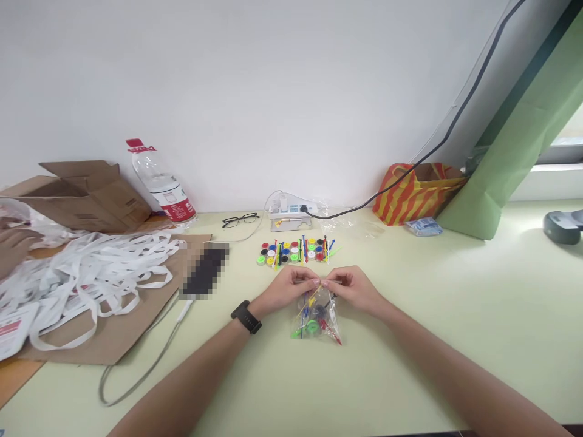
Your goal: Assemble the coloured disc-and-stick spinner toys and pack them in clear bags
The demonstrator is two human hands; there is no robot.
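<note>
Clear plastic bag (316,318) of coloured bits sits at the centre of the frame, flat on the pale green table (455,315). I read its top edge as pinched shut between the fingertips of both hands. Working down in size, the table has wide bare room to the right and along the bottom of the frame. The left third is crowded by brown paper (136,328) under a heap of white straps (91,273), with a cardboard box (82,194) behind it. A green paper bag (514,152) leans at upper right, with a striped bag (412,194) beside it. A water bottle (161,182) stands left of centre, and a power strip (291,209) lies against the wall. My left hand (285,291) and right hand (355,289) meet thumb to thumb, each closed on the bag's mouth, neither nearer than the other. From that grip the bag runs straight toward the bottom of the frame, its long axis pointing back at me. Just above the hands, apart from them, lies a row of coloured pieces (296,250), and a pair of glasses (240,220) lies further up and left.
</note>
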